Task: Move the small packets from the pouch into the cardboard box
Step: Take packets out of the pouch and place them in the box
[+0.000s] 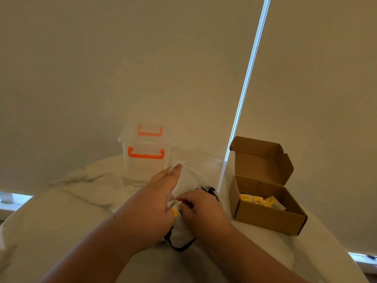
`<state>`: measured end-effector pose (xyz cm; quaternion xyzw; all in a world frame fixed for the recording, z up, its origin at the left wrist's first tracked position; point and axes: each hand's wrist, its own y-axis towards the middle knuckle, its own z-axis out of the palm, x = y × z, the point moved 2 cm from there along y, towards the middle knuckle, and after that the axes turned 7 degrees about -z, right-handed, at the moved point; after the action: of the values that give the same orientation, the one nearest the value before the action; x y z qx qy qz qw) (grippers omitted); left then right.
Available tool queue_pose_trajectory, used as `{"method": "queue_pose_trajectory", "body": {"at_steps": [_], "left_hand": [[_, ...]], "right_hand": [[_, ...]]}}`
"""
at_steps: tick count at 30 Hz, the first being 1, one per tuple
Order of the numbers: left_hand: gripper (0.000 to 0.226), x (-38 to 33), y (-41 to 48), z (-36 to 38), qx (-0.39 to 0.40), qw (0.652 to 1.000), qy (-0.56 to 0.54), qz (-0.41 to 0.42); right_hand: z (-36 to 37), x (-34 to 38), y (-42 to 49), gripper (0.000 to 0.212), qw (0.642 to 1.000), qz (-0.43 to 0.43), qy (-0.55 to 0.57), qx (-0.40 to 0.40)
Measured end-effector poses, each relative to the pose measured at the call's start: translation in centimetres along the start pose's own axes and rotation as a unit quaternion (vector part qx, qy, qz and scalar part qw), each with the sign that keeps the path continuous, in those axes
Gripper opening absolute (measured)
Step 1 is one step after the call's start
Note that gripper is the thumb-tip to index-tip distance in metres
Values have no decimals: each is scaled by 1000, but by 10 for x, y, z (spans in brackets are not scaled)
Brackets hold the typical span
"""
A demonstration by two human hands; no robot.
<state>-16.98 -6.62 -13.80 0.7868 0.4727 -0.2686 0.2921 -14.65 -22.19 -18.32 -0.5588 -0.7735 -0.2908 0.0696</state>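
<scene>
matt cardboard box (267, 217), glossy marble table (81, 201)

Two beige roller blinds, a left one (122, 68) and a right one (326, 78), fill the far side. Daylight shines through the narrow gap (253, 58) between them. Slivers of window show below the blinds at far left (14, 199) and far right (363, 257). Nearer stands a round white marble table (61, 211) with grey veins.

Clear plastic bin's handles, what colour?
Orange. The clip handles on the clear plastic bin show in the head view; the upper one looks paler.
</scene>
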Motion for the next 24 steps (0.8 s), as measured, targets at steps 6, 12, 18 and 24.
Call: {"method": "queue_pose_trajectory", "body": {"at_steps": [6, 12, 18, 24], "left_hand": [[92, 4, 2, 5, 15, 1000, 18, 0], [90, 4, 4, 7, -5, 1000, 25, -3], [87, 6, 6, 7, -18, 1000, 10, 5], [85, 13, 6, 5, -56, 998, 9, 12]], "right_hand": [[19, -8, 3, 27, 999, 23, 17, 45], [23, -4, -1, 49, 999, 4, 38, 32], [27, -13, -10, 18, 992, 29, 109, -56], [-6, 11, -30, 7, 987, 4, 145, -67]]}}
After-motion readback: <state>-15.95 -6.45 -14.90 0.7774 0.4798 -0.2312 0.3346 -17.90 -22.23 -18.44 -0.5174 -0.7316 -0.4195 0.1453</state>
